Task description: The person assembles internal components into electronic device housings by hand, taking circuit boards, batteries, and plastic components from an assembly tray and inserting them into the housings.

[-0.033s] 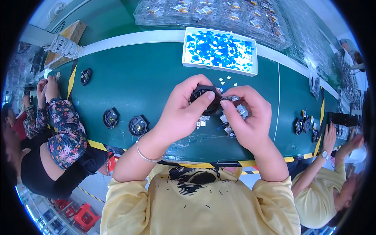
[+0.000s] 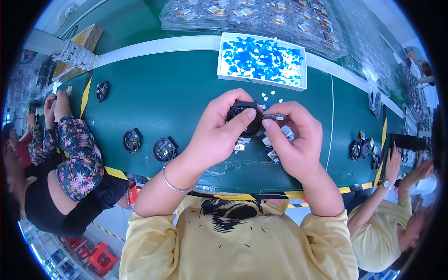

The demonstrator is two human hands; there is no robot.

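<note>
My left hand is closed around a black round watch case, the thumb lying across its open face. Beside it, my right hand pinches a small dark electronic module between thumb and forefinger, close to the case's right edge. Whether the two parts are joined by a wire is too small to tell. Under my hands lie several small silver modules, partly hidden by my right fingers. To the left, two more black watch cases rest on the green table with their insides showing.
A white box of blue and white pieces stands beyond my hands, a few pale bits near it. Clear plastic trays are stacked at the back. Co-workers sit on both sides; more watch cases lie at the right. Yellow-black tape edges the table.
</note>
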